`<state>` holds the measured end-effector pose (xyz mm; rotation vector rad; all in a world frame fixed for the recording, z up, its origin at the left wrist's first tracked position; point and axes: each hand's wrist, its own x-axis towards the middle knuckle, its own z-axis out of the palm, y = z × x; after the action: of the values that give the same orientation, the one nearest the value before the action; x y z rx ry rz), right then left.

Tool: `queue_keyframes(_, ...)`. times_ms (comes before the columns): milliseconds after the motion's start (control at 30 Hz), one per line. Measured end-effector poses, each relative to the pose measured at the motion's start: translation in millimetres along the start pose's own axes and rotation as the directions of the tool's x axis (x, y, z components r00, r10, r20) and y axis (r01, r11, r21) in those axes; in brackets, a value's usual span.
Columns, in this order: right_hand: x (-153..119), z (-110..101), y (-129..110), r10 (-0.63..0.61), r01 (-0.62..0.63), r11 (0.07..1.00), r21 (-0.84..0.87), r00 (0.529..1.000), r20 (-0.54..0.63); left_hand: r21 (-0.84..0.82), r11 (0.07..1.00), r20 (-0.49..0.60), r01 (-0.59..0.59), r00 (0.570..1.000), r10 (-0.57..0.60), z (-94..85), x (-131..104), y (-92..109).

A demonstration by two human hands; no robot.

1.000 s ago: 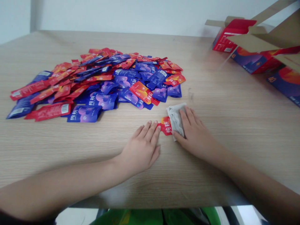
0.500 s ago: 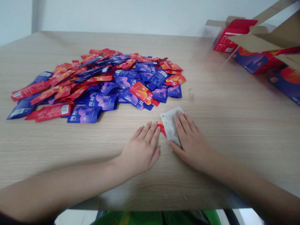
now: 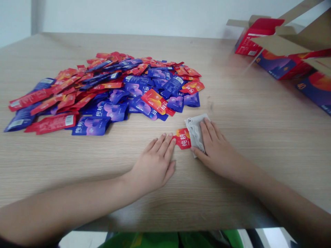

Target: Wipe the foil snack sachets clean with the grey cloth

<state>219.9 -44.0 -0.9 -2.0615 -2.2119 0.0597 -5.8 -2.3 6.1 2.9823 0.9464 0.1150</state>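
A red and orange sachet lies flat on the table in front of me. My left hand rests open with its fingers stretched flat, the fingertips on the sachet's left end. My right hand holds a folded grey-white cloth, its fingers over the top and its thumb at the near edge. That cloth covers the right end of the sachet, so this end is hidden.
Beyond my hands, a large pile of red and blue sachets spreads over the left and middle of the wooden table. Opened red and blue cardboard boxes with raised flaps stand at the right. A pale wall closes the back.
My right hand has slid the cloth to the right along the sachet, uncovering more of its printed face. My left hand has stayed nearly in place.
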Motion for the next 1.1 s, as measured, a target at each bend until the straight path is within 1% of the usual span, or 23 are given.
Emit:
queue_keyframes(100, -2.2, -0.1, -5.1, -0.034, 0.034, 0.999, -0.018, 0.999, -0.016, -0.004, 1.000, 0.004, 0.010, 1.000, -0.010, -0.2, -0.2, 0.6)
queue_keyframes(200, -1.8, -2.6, -6.4, -0.069, 0.070, 0.997, -0.014, 0.997, 0.019, -0.003, 1.000, 0.013, 0.016, 1.000, -0.016, -0.8, -0.2, 1.2)
queue_keyframes(267, -1.2, -3.5, -6.6, -0.051, 0.051, 0.999, 0.000, 0.998, 0.023, 0.000, 1.000, 0.015, 0.017, 1.000, -0.017, -1.1, 0.0, 1.4)
queue_keyframes(367, -3.1, -2.4, -11.5, -0.040, 0.040, 0.999, 0.002, 0.999, -0.018, 0.001, 1.000, 0.020, 0.024, 1.000, -0.024, -0.9, 0.6, 1.5)
queue_keyframes(467, -6.6, -1.9, -20.0, -0.089, 0.089, 0.996, 0.004, 0.995, -0.035, -0.005, 1.000, 0.014, 0.029, 0.999, -0.029, -0.6, 0.7, 1.7)
queue_keyframes(567, -7.4, -3.6, -28.0, -0.141, 0.142, 0.990, 0.025, 0.990, -0.019, -0.013, 1.000, 0.005, 0.020, 1.000, -0.020, -0.5, 0.6, 1.5)
queue_keyframes(667, -4.4, -4.4, -34.3, -0.235, 0.235, 0.970, 0.057, 0.972, -0.010, -0.012, 1.000, -0.006, 0.003, 1.000, -0.003, -0.9, 0.9, 0.2)
queue_keyframes(733, -0.7, -4.5, -35.5, -0.276, 0.276, 0.958, 0.075, 0.961, -0.021, -0.006, 1.000, -0.014, -0.010, 1.000, 0.010, -1.2, 1.4, -1.0)
queue_keyframes(800, 4.1, -6.3, -31.5, -0.273, 0.275, 0.958, 0.087, 0.961, -0.030, 0.001, 1.000, -0.019, -0.023, 1.000, 0.023, -0.9, 1.6, -1.7)
queue_keyframes(867, 9.7, -11.2, -21.3, -0.238, 0.240, 0.964, 0.112, 0.971, -0.027, 0.012, 0.999, -0.023, -0.031, 0.999, 0.032, 0.1, 1.5, -1.4)
queue_keyframes(933, 15.9, -18.4, -6.3, -0.177, 0.180, 0.969, 0.172, 0.984, -0.029, 0.030, 0.999, -0.025, -0.035, 0.999, 0.036, 1.3, 1.3, -0.3)
queue_keyframes(1000, 21.9, -24.9, 10.3, -0.109, 0.110, 0.956, 0.271, 0.994, -0.018, 0.047, 0.998, -0.021, -0.038, 0.999, 0.039, 1.2, 1.7, 0.5)
queue_keyframes(1033, 24.5, -26.8, 17.9, -0.109, 0.102, 0.945, 0.311, 0.994, 0.005, 0.052, 0.998, -0.019, -0.041, 0.999, 0.042, 0.2, 2.7, 0.3)
queue_keyframes(1100, 28.6, -26.7, 29.4, -0.112, 0.107, 0.943, 0.315, 0.994, -0.003, 0.039, 0.998, -0.017, -0.048, 0.999, 0.048, -4.0, 6.9, -1.6)
